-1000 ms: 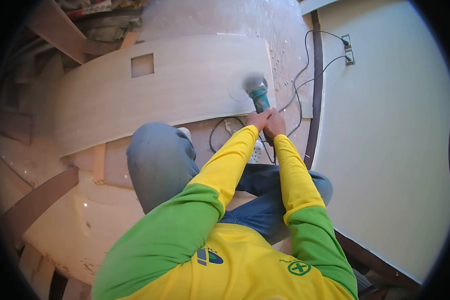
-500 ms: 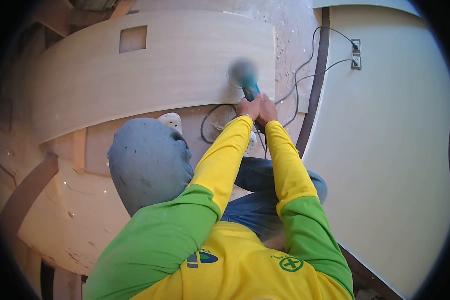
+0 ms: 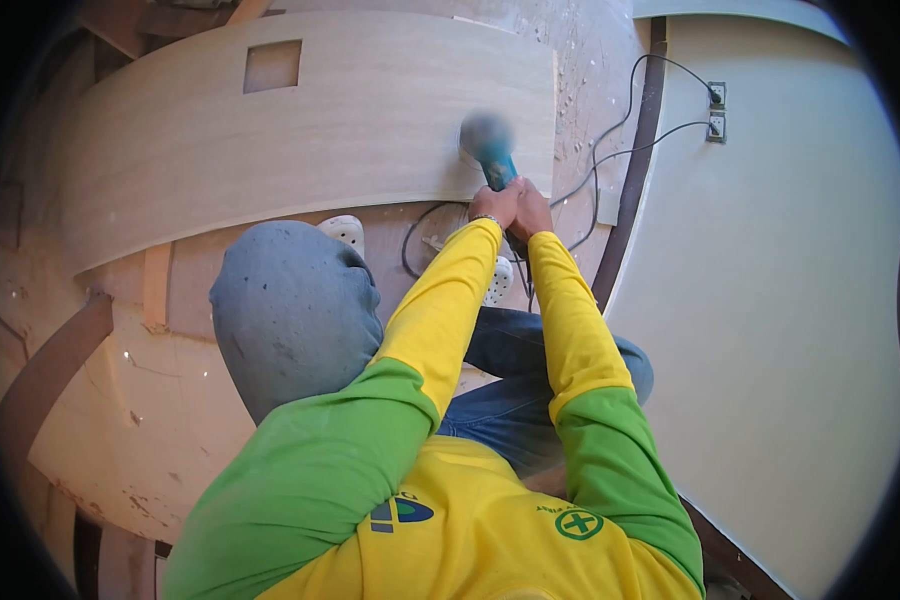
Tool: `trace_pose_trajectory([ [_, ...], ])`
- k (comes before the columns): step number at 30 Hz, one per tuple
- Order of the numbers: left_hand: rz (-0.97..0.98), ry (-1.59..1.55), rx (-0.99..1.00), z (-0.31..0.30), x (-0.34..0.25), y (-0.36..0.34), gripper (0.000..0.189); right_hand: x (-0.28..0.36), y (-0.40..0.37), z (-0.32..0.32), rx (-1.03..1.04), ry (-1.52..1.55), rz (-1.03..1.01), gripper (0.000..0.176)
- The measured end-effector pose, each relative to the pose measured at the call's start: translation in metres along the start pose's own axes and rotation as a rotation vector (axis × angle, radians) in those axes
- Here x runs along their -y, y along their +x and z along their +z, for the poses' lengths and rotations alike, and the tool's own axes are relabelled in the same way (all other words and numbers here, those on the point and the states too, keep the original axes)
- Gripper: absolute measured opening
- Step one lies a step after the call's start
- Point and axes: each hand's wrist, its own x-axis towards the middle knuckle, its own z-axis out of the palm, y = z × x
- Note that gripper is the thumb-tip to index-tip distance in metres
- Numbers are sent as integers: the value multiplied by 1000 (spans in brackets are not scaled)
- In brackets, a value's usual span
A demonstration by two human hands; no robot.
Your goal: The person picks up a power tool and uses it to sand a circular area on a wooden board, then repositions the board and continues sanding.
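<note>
A teal power tool (image 3: 499, 171) with a blurred round grey head rests against the pale curved board (image 3: 370, 120), near its lower right part. Both my hands are closed round the tool's body, side by side and touching. My left hand (image 3: 494, 205), with a bracelet at the wrist, is on the left; my right hand (image 3: 533, 210) is on the right. The tool's rear end is mostly hidden behind my hands and sleeves.
Black cords (image 3: 597, 150) run to two wall outlets (image 3: 717, 112) in the large pale panel (image 3: 770, 300) at right. The board has a square cutout (image 3: 272, 66). White perforated shoes (image 3: 344, 232) show below it. A dark curved strip (image 3: 55, 370) lies at left.
The tool and my hands sit slightly higher in view, with the tool's head a little further up. The board and surroundings have shifted slightly in view.
</note>
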Motion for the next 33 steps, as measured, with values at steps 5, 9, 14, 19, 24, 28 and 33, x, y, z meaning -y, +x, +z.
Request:
trace_pose_trajectory([
  [5,-7,-12,34,-3,-1,3,87,-2,7,4,-1,-29,-16,50],
  [9,0,-64,60,0,6,14,89,3,6,2,10,-51,18,51],
  [14,-3,-48,91,1,12,23,92,3,7,2,12,-78,3,52],
  [19,-26,5,114,-8,4,16,94,4,8,2,31,-67,6,51],
  [24,-45,56,113,-13,-2,11,93,1,11,6,32,-43,8,52],
  [28,-42,66,105,-16,-5,7,92,-3,14,8,54,-29,-9,52],
  [33,-46,70,103,-13,-4,13,91,-5,16,9,48,-24,-28,53],
])
